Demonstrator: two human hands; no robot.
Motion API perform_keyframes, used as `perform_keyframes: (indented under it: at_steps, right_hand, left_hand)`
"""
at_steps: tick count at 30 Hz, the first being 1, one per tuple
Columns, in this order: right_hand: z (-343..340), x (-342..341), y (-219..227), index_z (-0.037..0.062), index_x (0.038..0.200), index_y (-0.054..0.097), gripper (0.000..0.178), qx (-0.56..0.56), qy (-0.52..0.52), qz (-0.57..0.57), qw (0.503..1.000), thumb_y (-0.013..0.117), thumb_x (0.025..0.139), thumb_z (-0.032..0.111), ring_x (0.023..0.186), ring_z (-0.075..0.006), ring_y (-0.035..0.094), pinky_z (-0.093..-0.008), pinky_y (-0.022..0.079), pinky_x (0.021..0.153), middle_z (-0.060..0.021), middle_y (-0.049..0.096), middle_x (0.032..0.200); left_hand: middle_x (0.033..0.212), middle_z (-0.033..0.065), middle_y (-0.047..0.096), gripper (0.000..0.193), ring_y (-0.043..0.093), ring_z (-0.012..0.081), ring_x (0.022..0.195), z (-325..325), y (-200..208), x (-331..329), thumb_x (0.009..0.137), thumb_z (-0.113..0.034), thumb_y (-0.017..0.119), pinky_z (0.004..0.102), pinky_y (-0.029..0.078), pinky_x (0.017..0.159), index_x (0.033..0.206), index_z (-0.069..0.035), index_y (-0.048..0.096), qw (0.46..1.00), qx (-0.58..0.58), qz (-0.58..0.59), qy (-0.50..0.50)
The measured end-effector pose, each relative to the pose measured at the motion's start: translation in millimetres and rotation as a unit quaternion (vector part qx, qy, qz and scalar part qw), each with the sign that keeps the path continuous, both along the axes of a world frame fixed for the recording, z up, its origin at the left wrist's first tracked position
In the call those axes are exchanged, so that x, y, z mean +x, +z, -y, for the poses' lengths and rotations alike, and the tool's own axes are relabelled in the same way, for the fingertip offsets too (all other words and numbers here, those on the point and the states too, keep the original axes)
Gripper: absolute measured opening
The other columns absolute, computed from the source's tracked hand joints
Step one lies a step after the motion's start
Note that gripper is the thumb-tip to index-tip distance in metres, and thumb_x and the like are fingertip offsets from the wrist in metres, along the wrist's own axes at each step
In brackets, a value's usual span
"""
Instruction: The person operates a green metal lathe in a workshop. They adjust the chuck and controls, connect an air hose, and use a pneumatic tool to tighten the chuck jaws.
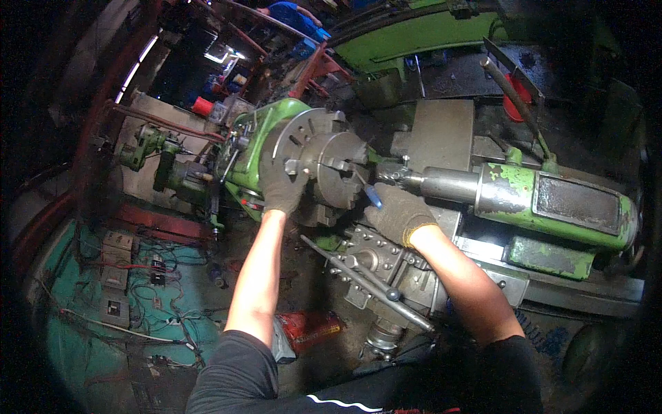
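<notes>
A large round lathe chuck [332, 164] with stepped jaws sits on the green headstock [254, 153]. My left hand [284, 191], in a dark grey work glove, rests on the rim of the chuck's back plate, its fingers partly hidden and seemingly curled over the edge. In my gloved right hand [401, 212] is a screwdriver with a blue handle [373, 196]; its thin shaft points up and left at the chuck's front face, and I cannot tell whether its tip touches. Facing the chuck, to the right, is the steel tailstock quill [448, 183].
A green tailstock [507, 196] fills the right side. Below my right hand are the tool post [365, 252] and a long metal handle [369, 281]. Wiring lies over a teal panel [172, 293] at lower left. Farther back are a red bucket [514, 100] and a person in blue [289, 15].
</notes>
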State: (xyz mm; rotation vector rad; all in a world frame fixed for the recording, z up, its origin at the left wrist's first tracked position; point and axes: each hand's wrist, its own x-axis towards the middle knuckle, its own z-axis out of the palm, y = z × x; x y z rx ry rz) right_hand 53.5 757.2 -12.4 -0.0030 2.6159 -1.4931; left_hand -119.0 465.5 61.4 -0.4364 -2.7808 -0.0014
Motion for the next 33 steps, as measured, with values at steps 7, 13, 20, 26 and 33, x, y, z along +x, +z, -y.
perform_keyframes:
  at_steps: [7,13,20,26,33]
  right_hand:
    - [-25,14,-6,0.004,0.133,0.069,0.05,-0.08,-0.045,-0.02,0.996,0.063,0.106,0.045,0.129,-0.0513,0.07,-0.0593,0.054,0.112,-0.0304,0.074,0.136]
    - [-10,-10,-14,0.0045,0.132,0.072,0.048,-0.05,0.0,-0.011,0.999,0.065,0.104,0.043,0.129,-0.0495,0.071,-0.0572,0.057,0.111,-0.029,0.075,0.136]
    - [6,-18,-11,0.0037,0.129,0.074,0.042,-0.01,0.0,0.008,1.0,0.062,0.104,0.035,0.13,-0.0474,0.073,-0.0566,0.057,0.111,-0.0277,0.077,0.134]
    - [27,-30,-8,0.0019,0.132,0.074,0.042,0.054,0.01,0.008,0.998,0.065,0.103,0.03,0.127,-0.0461,0.075,-0.0543,0.06,0.108,-0.0265,0.078,0.134]
    - [38,-38,6,0.0021,0.128,0.079,0.037,0.078,-0.013,0.014,0.997,0.063,0.102,0.023,0.124,-0.0461,0.077,-0.0527,0.061,0.107,-0.0265,0.08,0.132]
  left_hand:
    - [0.173,0.0424,0.031,0.088,0.032,0.0591,0.162,37,-42,23,0.088,-0.038,0.093,0.0607,0.028,0.136,0.156,0.001,0.053,0.998,0.017,-0.053,-0.022]
    - [0.179,0.0431,0.016,0.091,0.017,0.0598,0.168,65,-76,50,0.092,-0.028,0.088,0.0596,0.02,0.139,0.165,-0.001,0.042,0.996,0.09,-0.008,-0.015]
    - [0.171,0.0393,0.037,0.085,0.036,0.058,0.16,23,-40,45,0.09,-0.032,0.091,0.0607,0.029,0.135,0.159,0.0,0.054,0.991,0.088,-0.102,0.008]
    - [0.175,0.0285,0.042,0.107,0.041,0.052,0.159,-68,19,-15,0.098,-0.069,0.074,0.0632,0.039,0.129,0.173,-0.001,0.038,0.987,-0.116,-0.068,0.085]
    - [0.178,0.0242,0.039,0.095,0.046,0.0495,0.158,-50,-2,-36,0.106,-0.068,0.062,0.0642,0.047,0.123,0.172,-0.004,0.04,0.981,-0.078,-0.085,0.157]
